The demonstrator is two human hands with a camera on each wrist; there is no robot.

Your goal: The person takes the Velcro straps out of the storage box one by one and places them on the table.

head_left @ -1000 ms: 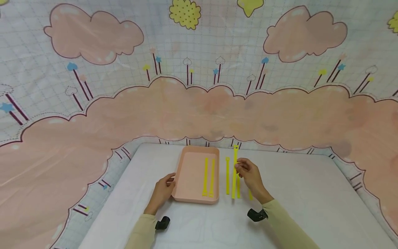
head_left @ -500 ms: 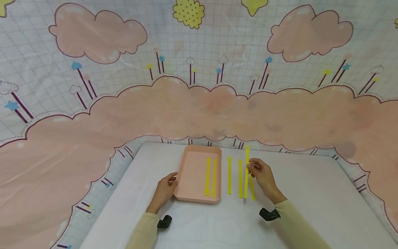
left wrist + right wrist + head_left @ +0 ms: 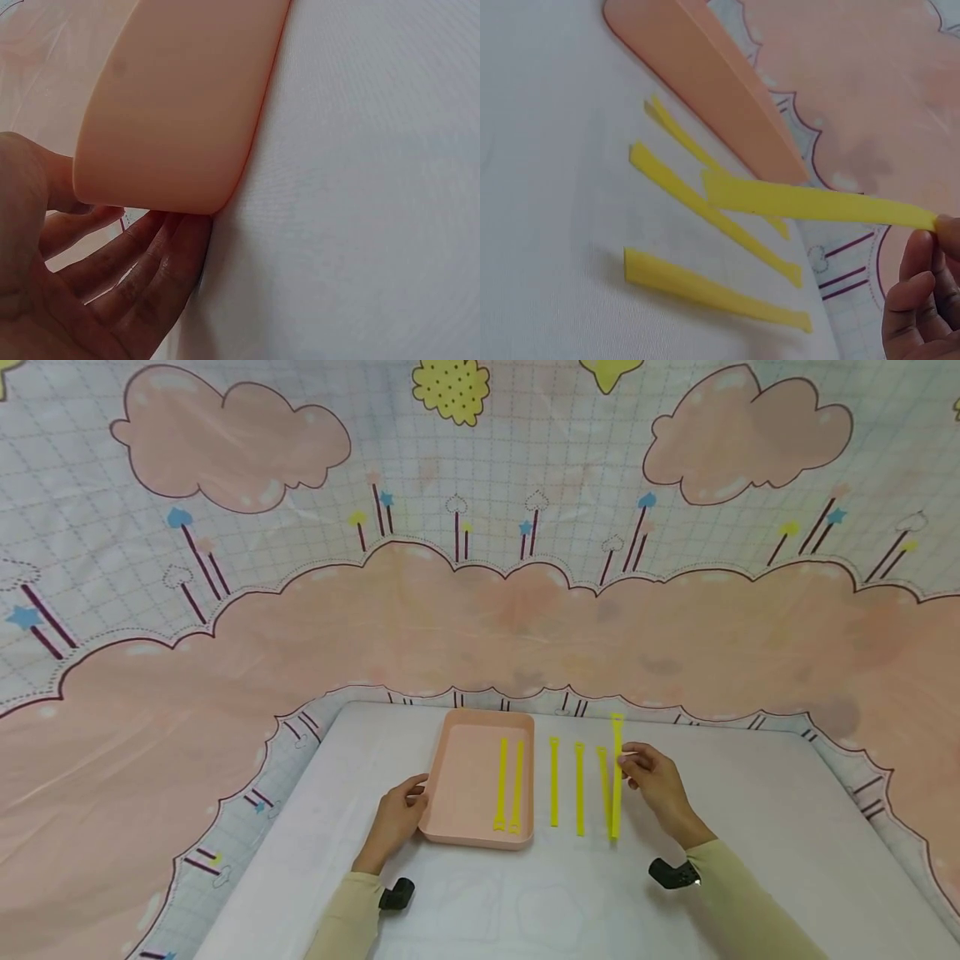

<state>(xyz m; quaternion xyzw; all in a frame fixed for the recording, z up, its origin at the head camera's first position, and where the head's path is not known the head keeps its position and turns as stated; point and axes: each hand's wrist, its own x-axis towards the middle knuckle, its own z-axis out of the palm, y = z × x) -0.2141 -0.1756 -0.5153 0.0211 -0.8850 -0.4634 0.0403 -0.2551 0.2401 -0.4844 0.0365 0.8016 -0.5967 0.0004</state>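
The right hand (image 3: 660, 783) pinched a flat yellow strip (image 3: 617, 797) in its fingers, at three o'clock from the pink tray (image 3: 461, 789); the left hand (image 3: 393, 818), fingers loosely apart, touched the tray near eight o'clock.

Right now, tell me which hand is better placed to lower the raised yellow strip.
Probably the right hand: it pinches that raised strip, while the left hand is at the pink tray, beyond the other yellow strips.
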